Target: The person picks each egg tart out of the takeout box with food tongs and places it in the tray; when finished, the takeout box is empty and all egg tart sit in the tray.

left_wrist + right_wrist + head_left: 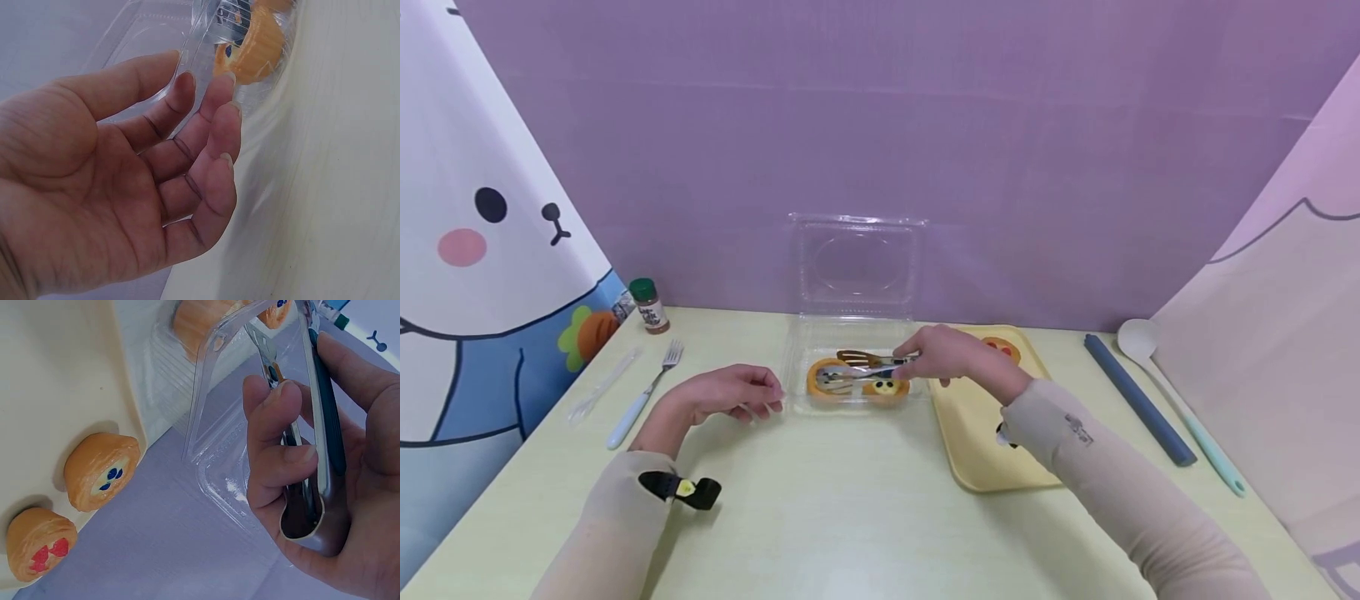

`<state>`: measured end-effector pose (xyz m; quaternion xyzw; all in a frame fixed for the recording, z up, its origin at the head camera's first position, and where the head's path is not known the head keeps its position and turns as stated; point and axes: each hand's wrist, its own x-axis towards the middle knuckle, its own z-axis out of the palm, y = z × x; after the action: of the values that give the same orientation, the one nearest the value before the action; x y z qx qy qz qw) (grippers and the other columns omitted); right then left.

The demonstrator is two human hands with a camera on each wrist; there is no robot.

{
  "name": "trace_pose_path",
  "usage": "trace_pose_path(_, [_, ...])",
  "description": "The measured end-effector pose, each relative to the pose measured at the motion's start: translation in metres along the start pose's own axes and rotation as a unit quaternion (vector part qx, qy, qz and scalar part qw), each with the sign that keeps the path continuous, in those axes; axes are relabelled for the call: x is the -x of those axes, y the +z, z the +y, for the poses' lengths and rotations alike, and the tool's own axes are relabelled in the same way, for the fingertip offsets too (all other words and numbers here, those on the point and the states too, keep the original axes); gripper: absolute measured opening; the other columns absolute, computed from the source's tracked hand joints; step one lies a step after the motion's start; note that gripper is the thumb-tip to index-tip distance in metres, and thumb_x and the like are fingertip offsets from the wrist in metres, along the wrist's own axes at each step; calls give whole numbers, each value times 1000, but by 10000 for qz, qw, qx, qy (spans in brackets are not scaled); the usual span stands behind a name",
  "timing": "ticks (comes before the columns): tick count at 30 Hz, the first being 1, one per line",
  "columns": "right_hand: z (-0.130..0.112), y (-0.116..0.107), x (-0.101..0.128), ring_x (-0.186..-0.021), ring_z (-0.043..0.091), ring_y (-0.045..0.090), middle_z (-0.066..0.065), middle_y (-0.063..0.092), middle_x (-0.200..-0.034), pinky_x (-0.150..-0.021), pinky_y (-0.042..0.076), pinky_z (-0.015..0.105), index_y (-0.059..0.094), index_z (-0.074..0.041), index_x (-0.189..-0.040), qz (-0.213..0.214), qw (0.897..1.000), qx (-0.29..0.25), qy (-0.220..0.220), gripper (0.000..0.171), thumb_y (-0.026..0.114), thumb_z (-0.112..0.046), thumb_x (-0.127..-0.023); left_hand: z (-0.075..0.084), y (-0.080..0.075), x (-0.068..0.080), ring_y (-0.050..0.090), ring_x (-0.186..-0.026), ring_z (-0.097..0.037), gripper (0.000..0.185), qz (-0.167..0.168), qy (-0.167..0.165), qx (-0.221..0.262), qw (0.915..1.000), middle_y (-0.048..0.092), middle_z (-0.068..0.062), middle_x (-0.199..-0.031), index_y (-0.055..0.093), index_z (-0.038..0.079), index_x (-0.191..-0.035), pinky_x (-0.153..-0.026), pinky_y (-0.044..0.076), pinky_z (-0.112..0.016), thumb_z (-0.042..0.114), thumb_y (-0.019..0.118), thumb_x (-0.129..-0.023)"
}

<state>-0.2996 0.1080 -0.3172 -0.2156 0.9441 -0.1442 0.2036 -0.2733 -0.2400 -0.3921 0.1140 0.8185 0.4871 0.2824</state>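
The right hand (pixel 942 354) grips metal tongs (pixel 865 367) over round orange pastries (pixel 827 379) inside the clear plastic clamshell container (pixel 850 333) at the desk's far centre, while the left hand (pixel 730 392), fingers relaxed and apart, touches the container's left edge.

Fork (pixel 643 393), spice jar (pixel 648 306), spatula (pixel 1180 400).

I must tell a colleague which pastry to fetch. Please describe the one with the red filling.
Find the yellow tray right of the clear box. At its far end lies a pastry topped with red pieces; its neighbour in the right wrist view has blue ones.
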Motion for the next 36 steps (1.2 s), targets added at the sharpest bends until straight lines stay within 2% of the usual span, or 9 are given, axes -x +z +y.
trace_pose_path(5, [0, -2, -1, -47, 17, 51, 1, 73, -111, -51, 42, 28, 62, -19, -138, -84, 9999, -70, 10, 50, 70, -39, -93, 0, 0, 0, 63, -98, -22, 25, -2, 8, -8, 10000, 68, -8, -110, 60, 4, -113, -80, 52, -36, 26, 58, -102])
trace_pose_path(12, [0, -3, -3, -42, 12, 42, 3, 71, -118, -50, 43, 26, 62, -17, -138, -85, 9997, -226, -36, 49, 70, -37, -94, 1, 0, 0, 64, -98, -22, 28, 10, -4, 9, 10000, 68, -8, -109, 59, 2, -114, -80, 52, -35, 26, 58, -101])
trace_pose_path(17, [1, 0, -6, -45, 15, 45, 5, 73, -112, -49, 41, 26, 62, -17, -138, -112, 9995, -286, -59, 48, 69, -37, -94, 1, 0, -1, 64, -97, -22, 27, 1, -2, 24, 10000, 68, -8, -108, 60, 2, -113, -80, 52, -35, 26, 59, -101])
trace_pose_path(24, [2, 5, -7, -45, 14, 44, 2, 73, -114, -52, 47, 26, 63, -18, -137, -127, 9995, -259, -141, 47, 69, -38, -95, 0, -1, 0, 64, -96, -21, 25, 25, -55, 7, 10000, 68, -7, -108, 60, 3, -112, -80, 52, -35, 26, 58, -101])
trace_pose_path(30, [6, 6, -4, -42, 11, 41, 4, 75, -111, -53, 47, 28, 62, -18, -137, -176, 9988, -378, -273, 46, 68, -37, -95, 0, -1, 0, 64, -97, -22, 26, 16, -56, -5, 10000, 68, -8, -109, 60, 3, -112, -81, 52, -36, 27, 58, -101])
trace_pose_path(36, [6, 7, -4, -43, 12, 43, 7, 76, -97, -54, 46, 28, 61, -17, -139, -179, 9986, -398, -283, 50, 69, -39, -95, -1, -1, 0, 63, -97, -23, 26, 26, -81, -21, 10000, 68, -8, -109, 60, 2, -114, -82, 52, -36, 25, 57, -102])
